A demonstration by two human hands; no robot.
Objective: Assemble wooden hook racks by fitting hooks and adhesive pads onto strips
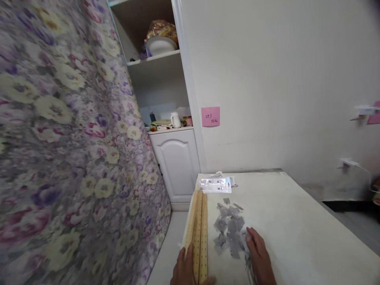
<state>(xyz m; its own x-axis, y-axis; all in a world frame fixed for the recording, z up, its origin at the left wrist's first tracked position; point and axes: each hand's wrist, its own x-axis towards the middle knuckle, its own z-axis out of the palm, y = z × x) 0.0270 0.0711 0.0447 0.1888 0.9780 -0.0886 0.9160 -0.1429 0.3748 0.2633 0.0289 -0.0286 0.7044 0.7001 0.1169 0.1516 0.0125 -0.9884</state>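
Pale yellow wooden strips (pixel 203 237) with rows of small dark dots or holes lie lengthwise along the table's left edge. My left hand (pixel 183 267) is closed round their near end, fingers on the left side and thumb tip on the right. To the right lies a loose pile of small grey, roughly square flat pieces (pixel 234 227), some overlapping. My right hand (pixel 260 257) is at the pile's right edge, its visible fingers drawn together. A shiny silvery item (pixel 248 263) shows beside and partly under that hand; its kind cannot be made out.
Clear packaging with small items (pixel 215 185) lies at the far end of the white table (pixel 297 229). A floral curtain (pixel 74 158) hangs on the left. Behind stands a white cabinet (pixel 178 162) with shelves. A pink note (pixel 210 116) is on the wall.
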